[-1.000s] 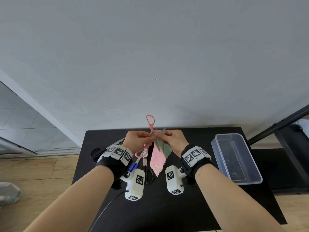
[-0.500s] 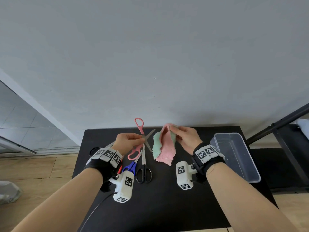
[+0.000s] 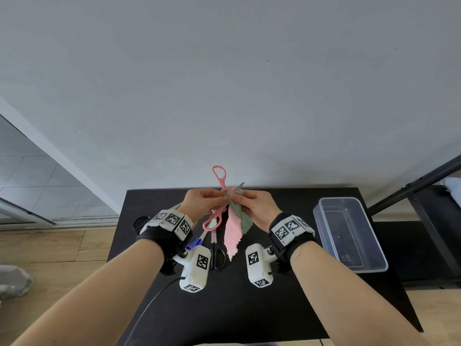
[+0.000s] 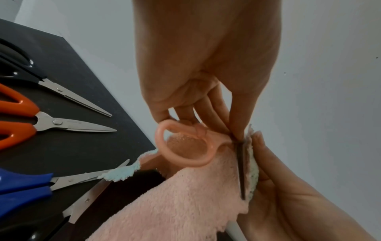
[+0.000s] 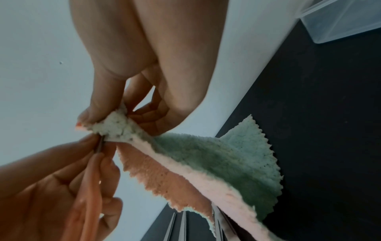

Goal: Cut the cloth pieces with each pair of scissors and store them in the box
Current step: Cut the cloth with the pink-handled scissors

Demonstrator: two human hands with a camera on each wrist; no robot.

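My left hand [image 3: 219, 199] pinches the pink scissors [image 3: 219, 176] near their pivot, with one loop up and the other loop [image 4: 185, 146] hanging below. The blade [image 4: 241, 171] lies against the top edge of the cloths. My right hand [image 3: 241, 199] pinches a pink cloth [image 3: 233, 237] and a green cloth [image 3: 243, 218] together at their top corner [image 5: 115, 125], and both hang down above the black table [image 3: 249, 308]. The clear plastic box [image 3: 349, 236] stands at the right and looks empty.
Other scissors lie on the table under my hands: blue-handled [image 4: 22, 184], orange-handled [image 4: 18, 117], black-handled [image 3: 218, 255], and another black pair [image 4: 20, 65] at the far left. A small light-green scrap [image 4: 121, 172] lies on the blue pair's blades. A wall rises behind the table.
Half a second ago the hands were apart, with the cloths held off to the right. Now they have come together and the scissors' blades meet the cloths' top edge.
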